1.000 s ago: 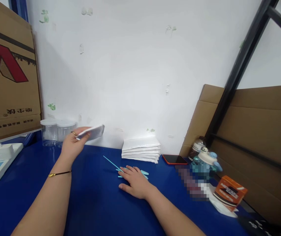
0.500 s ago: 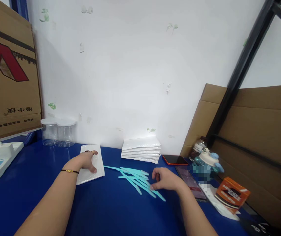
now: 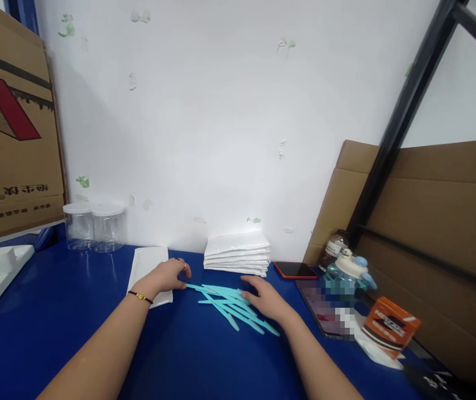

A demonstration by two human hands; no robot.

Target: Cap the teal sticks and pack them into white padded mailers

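Observation:
Several light-blue plastic sticks lie in a loose, crossed pile on the blue table. My left hand is at the left tip of one stick, thumb and fingers apart, its wrist over a flat white packet. Over the upper right end of the pile is my right hand, its thumb and fingers spread at the sticks. Whether either hand touches a stick is hard to tell. A stack of white packets sits behind the pile, against the wall.
At the back left stand two clear jars, with a power strip nearer. On the right are a red-edged phone, another phone, a brown bottle, a teal bottle and an orange box.
My left hand has moved right, off the flat white packet to the left end of the sticks. My right hand has shifted left and slightly up over the pile. The view has turned slightly.

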